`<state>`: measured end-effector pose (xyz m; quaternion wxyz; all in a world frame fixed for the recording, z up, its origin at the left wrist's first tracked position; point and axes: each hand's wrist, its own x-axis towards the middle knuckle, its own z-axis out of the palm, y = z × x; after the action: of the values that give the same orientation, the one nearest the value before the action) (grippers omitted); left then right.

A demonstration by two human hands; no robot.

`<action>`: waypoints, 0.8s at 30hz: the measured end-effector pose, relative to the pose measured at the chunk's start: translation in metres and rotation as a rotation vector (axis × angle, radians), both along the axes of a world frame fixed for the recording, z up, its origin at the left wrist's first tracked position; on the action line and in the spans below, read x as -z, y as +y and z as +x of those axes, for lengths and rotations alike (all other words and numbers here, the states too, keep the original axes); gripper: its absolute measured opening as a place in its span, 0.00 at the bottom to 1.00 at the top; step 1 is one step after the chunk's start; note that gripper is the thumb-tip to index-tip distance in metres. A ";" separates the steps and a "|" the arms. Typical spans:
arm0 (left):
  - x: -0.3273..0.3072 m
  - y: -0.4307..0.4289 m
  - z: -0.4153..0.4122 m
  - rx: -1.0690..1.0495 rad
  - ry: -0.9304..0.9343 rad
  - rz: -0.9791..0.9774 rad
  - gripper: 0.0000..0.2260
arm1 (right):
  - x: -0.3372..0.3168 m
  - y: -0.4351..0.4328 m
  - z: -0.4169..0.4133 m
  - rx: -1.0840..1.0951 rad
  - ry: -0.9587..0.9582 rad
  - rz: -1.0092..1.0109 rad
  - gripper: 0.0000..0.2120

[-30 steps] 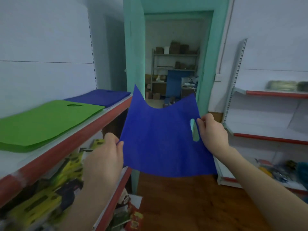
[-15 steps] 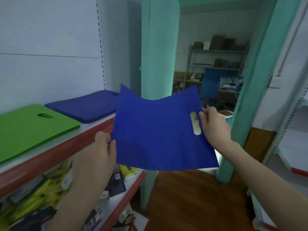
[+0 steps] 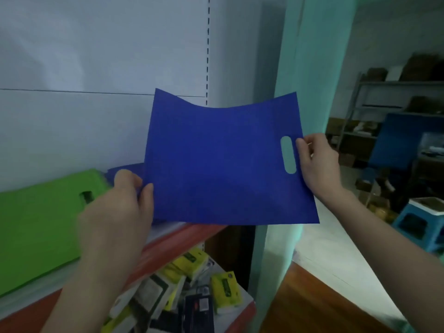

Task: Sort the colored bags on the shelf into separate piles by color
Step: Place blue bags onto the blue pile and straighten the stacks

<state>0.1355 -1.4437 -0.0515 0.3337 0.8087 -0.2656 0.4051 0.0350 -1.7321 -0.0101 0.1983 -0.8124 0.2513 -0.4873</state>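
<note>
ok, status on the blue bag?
Left hand and right hand pinch blue bag, spread out. Held over shelf, not yet laid down. Green pile alongside; nothing blocking.

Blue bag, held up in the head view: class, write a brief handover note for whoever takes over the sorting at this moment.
Left hand: pinches the left edge of the blue bag.
Right hand: pinches its right edge.
The bag is spread in the air over the front of the shelf.
On the shelf: a green pile, and a blue pile mostly hidden behind the held bag.
Done: two colour piles started.
Left: lay this bag on the blue pile; any unsorted bags are out of view.
</note>
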 end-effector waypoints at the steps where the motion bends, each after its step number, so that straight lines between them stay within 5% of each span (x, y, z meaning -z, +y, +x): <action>1: -0.002 -0.001 0.005 -0.025 -0.020 0.010 0.14 | -0.005 -0.006 0.013 -0.018 -0.006 -0.005 0.15; 12: 0.005 -0.009 0.020 -0.354 0.224 0.168 0.10 | -0.019 -0.050 0.146 -0.283 0.085 -0.078 0.14; 18: -0.001 -0.026 0.013 -0.640 0.395 0.505 0.12 | -0.007 -0.057 0.195 -0.417 0.324 -0.105 0.14; 24: 0.001 -0.042 0.013 -0.764 0.483 0.600 0.12 | 0.012 -0.064 0.213 -0.440 0.555 -0.177 0.13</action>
<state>0.1485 -1.4857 -0.0524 -0.0312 0.9776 0.0275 0.2065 0.2477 -1.7962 -0.0225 0.1516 -0.9624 0.0714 -0.2136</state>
